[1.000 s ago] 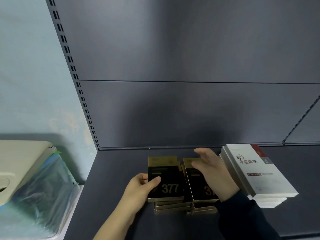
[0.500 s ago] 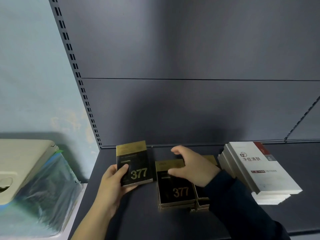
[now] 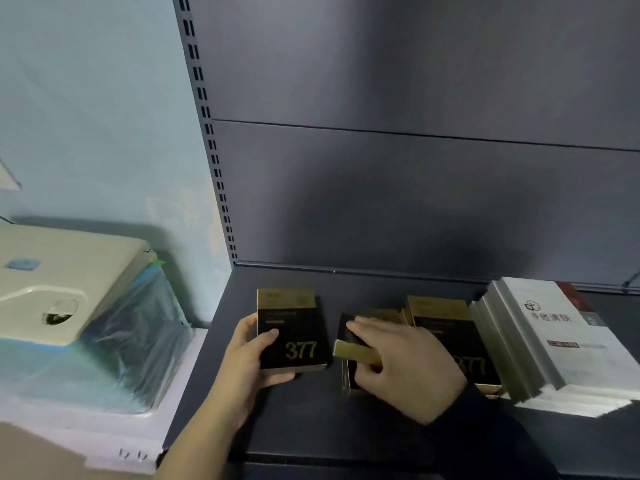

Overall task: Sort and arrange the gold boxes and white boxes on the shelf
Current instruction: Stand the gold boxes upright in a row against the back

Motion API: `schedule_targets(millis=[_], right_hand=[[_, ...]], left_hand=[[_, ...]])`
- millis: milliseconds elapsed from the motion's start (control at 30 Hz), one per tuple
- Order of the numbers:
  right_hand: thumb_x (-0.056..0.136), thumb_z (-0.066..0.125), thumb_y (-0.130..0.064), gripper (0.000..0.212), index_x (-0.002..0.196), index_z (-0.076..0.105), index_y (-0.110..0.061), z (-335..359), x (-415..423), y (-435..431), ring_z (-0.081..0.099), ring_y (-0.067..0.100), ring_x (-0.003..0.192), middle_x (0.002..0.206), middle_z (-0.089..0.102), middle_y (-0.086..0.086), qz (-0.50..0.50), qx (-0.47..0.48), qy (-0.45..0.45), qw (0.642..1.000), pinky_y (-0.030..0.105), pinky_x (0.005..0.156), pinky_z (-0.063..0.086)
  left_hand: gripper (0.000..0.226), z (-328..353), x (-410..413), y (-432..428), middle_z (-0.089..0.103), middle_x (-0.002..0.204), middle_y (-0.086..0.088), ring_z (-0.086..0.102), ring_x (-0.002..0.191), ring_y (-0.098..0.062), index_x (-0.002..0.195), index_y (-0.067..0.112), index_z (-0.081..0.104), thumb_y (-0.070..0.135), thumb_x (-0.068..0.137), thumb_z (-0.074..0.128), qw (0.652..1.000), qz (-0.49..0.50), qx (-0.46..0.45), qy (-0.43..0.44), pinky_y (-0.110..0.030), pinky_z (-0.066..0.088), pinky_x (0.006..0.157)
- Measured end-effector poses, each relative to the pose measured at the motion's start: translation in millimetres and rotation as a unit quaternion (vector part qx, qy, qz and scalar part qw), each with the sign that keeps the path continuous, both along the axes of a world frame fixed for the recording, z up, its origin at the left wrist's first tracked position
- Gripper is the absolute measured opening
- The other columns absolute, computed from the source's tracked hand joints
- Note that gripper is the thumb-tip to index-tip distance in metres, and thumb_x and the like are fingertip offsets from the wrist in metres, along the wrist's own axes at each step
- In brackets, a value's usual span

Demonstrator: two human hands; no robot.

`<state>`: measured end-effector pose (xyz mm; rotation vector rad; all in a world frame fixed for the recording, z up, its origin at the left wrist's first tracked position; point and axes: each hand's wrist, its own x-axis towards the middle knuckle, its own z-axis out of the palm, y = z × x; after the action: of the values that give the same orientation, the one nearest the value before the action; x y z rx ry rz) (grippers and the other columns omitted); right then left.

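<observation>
My left hand [image 3: 247, 358] grips a gold-and-black box marked 377 [image 3: 294, 329], held flat at the left of the dark shelf [image 3: 277, 431]. My right hand [image 3: 405, 363] is closed on another gold box [image 3: 353, 350], tilting its edge up off a short stack [image 3: 348, 384]. Just right of that lies a second stack of gold boxes [image 3: 440, 315], partly hidden by my right hand. A leaning stack of white boxes [image 3: 554, 344] with a red corner fills the shelf's right side, touching the gold stack.
The shelf's dark back panel [image 3: 415, 188] rises behind the boxes, with a slotted upright [image 3: 213, 161] at its left. Left of the shelf stands a cream appliance [image 3: 62, 282] wrapped in clear plastic, on a white surface [image 3: 104, 431] against a pale blue wall.
My left hand has carried its gold box further left and set it lower on the shelf. My right hand has lifted the edge of the top box of the left stack.
</observation>
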<state>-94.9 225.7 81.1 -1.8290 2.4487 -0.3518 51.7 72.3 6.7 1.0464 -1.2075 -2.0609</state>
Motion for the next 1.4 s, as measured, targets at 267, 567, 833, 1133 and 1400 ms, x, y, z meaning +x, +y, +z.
schedule_targets(millis=[267, 567, 833, 1133, 1400], right_hand=[[0.081, 0.062, -0.040, 0.043, 0.120, 0.064, -0.023, -16, 24, -33, 0.066, 0.015, 0.112, 0.124, 0.068, -0.006, 0.070, -0.128, 0.089, 0.985, 0.035, 0.090, 0.056], [0.090, 0.038, -0.053, 0.056, 0.138, 0.048, -0.026, -35, 38, -43, 0.042, 0.017, 0.138, 0.149, 0.046, -0.005, 0.105, -0.047, 0.055, 0.992, 0.033, 0.102, 0.046], [0.095, 0.052, -0.022, 0.059, 0.149, 0.027, -0.023, 3, 13, -57, 0.036, 0.004, 0.133, 0.151, 0.036, -0.008, -0.107, -0.041, -0.324, 0.939, 0.024, 0.109, 0.033], [0.052, 0.053, -0.008, 0.080, 0.131, 0.041, -0.011, -19, -43, -161, 0.056, 0.032, 0.108, 0.120, 0.055, 0.016, -0.250, 0.031, -0.492, 0.833, 0.048, 0.095, 0.051], [0.072, 0.051, 0.005, 0.078, 0.145, 0.032, -0.017, -45, -47, -177, 0.054, 0.027, 0.111, 0.129, 0.050, 0.012, -0.268, -0.055, -0.543, 0.794, 0.046, 0.095, 0.051]], left_hand=[[0.030, 9, -2, 8, 0.072, 0.097, -0.007, 0.071, 0.076, -0.021, 0.116, 0.027, 0.058, 0.046, 0.097, 0.043, 0.999, -0.046, -0.011, 0.016, -0.032, 0.054, 0.054], [0.050, 14, 8, -12, 0.072, 0.114, -0.010, 0.071, 0.100, -0.025, 0.130, 0.024, 0.052, 0.019, 0.083, 0.068, 0.990, -0.093, -0.032, 0.103, -0.041, 0.058, 0.079], [0.051, -5, -13, -66, 0.063, 0.130, -0.008, 0.065, 0.110, -0.021, 0.139, 0.030, 0.044, 0.008, 0.094, 0.054, 0.976, -0.144, -0.095, 0.132, -0.031, 0.057, 0.080], [0.056, -24, -60, -96, 0.053, 0.142, -0.002, 0.048, 0.133, -0.021, 0.148, 0.034, 0.031, 0.010, 0.100, 0.046, 0.961, -0.187, -0.190, 0.079, -0.038, 0.041, 0.107], [0.054, -16, -90, -99, 0.057, 0.128, 0.011, 0.053, 0.116, -0.001, 0.136, 0.045, 0.037, 0.005, 0.100, 0.037, 0.941, -0.071, -0.325, -0.057, -0.018, 0.039, 0.098]])
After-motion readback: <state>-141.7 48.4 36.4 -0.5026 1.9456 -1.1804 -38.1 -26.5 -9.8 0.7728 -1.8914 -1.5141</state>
